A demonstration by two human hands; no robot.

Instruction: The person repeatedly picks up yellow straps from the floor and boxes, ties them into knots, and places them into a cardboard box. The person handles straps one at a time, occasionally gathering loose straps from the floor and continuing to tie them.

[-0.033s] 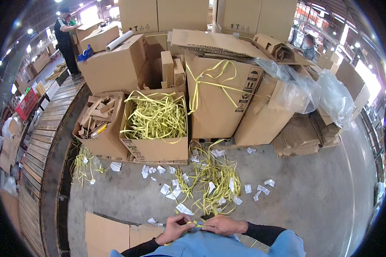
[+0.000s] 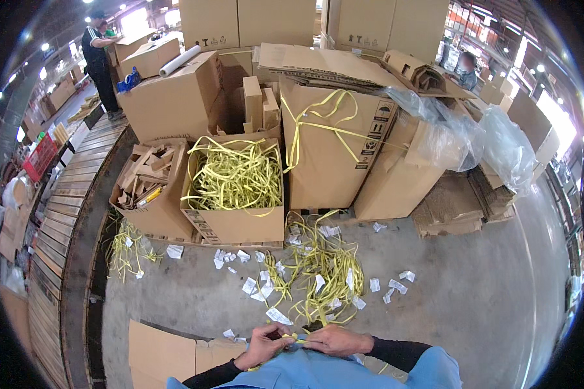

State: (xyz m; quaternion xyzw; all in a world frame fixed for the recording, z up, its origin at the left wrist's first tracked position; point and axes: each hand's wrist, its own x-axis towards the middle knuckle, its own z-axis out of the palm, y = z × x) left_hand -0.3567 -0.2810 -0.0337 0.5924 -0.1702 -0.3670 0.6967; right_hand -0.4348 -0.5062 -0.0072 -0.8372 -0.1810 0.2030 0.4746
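Observation:
Low in the view, close to my blue clothing, my left hand point(image 2: 266, 346) and my right hand point(image 2: 337, 340) face each other. Both are closed, fingertips pinching a short yellow strap point(image 2: 298, 339) that spans the small gap between them. Part of the strap is hidden by my fingers. Beyond my hands, a tangled heap of yellow straps point(image 2: 334, 275) lies on the concrete floor among torn white paper pieces point(image 2: 279, 316). Farther back, an open carton point(image 2: 240, 227) is heaped full of the same yellow strapping.
A carton of cardboard scraps point(image 2: 156, 220) stands left of the strap carton. Tall cartons point(image 2: 334, 152) and flattened cardboard with clear plastic film point(image 2: 457, 139) rise to the right. A slatted roller conveyor point(image 2: 65, 214) curves along the left, where a person point(image 2: 98, 65) stands. A cardboard sheet point(image 2: 159, 360) lies near my left arm.

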